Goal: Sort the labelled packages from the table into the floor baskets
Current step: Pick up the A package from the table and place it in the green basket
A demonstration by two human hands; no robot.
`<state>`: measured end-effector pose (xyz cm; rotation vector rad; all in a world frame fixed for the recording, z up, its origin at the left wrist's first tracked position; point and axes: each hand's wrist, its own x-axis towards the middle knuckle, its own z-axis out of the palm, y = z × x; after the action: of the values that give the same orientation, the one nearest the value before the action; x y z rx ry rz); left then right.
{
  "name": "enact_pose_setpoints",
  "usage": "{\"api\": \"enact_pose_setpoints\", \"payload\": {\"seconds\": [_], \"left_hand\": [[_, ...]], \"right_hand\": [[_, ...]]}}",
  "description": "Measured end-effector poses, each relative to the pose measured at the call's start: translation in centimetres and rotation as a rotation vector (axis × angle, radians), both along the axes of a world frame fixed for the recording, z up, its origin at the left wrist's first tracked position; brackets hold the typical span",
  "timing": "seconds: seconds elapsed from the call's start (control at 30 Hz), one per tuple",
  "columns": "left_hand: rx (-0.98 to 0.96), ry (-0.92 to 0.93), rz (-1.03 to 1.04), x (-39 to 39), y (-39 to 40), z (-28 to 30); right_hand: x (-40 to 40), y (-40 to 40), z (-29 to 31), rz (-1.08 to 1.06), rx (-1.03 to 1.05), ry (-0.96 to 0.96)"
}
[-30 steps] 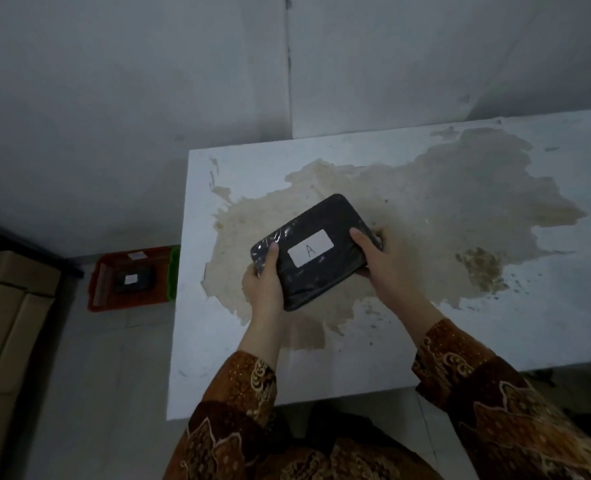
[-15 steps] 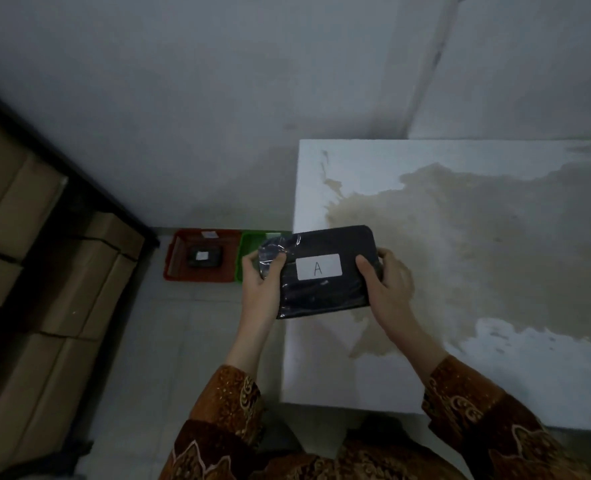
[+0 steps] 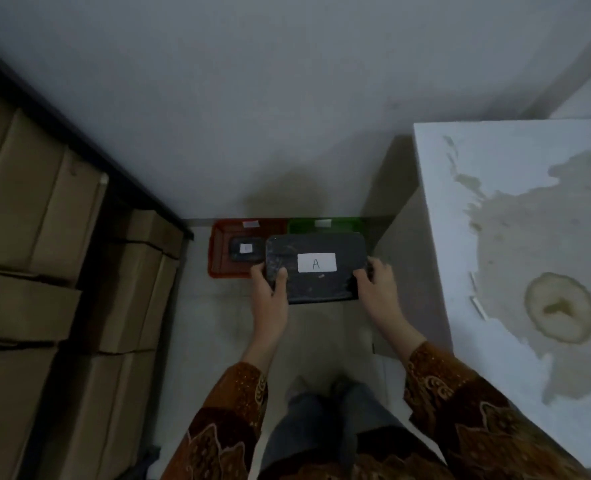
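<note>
I hold a black wrapped package (image 3: 316, 285) with a white label marked "A" above the floor, in front of me. My left hand (image 3: 270, 289) grips its left edge and my right hand (image 3: 377, 285) grips its right edge. Behind it on the floor stand a red basket (image 3: 218, 251) and a green basket (image 3: 325, 225), side by side against the wall. The red basket holds a small black package (image 3: 244, 249) with a white label. The held package hides most of the green basket.
A white table (image 3: 516, 237) with a large brown stain stands to my right. Stacked cardboard boxes (image 3: 44, 271) fill the left side. A grey wall rises behind the baskets. My legs and feet (image 3: 322, 410) are on the pale tiled floor below.
The package has come off the table and now hangs over the floor by the baskets. My view has swung left, so the table sits at the right edge.
</note>
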<state>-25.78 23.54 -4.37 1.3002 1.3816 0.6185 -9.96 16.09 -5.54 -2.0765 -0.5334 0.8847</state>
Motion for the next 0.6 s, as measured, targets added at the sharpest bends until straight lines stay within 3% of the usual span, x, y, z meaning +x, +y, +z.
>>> {"api": "enact_pose_setpoints", "payload": {"seconds": [0.1, 0.23, 0.43, 0.6], "left_hand": [[0.05, 0.173, 0.03, 0.4, 2.3, -3.8], [0.063, 0.235, 0.008, 2.1, 6.1, -10.9], [-0.075, 0.205, -0.101, 5.9, 12.6, -28.0], [-0.028, 0.299, -0.223, 10.5, 16.4, -43.1]], "right_hand": [[-0.5, 2.3, -4.1, 0.028, -0.143, 0.01], [0.7, 5.8, -11.4, -0.032, -0.174, 0.087], [5.1, 11.8, -27.5, -0.148, -0.242, 0.067], [9.0, 15.1, -42.5, -0.077, -0.331, -0.013]]}}
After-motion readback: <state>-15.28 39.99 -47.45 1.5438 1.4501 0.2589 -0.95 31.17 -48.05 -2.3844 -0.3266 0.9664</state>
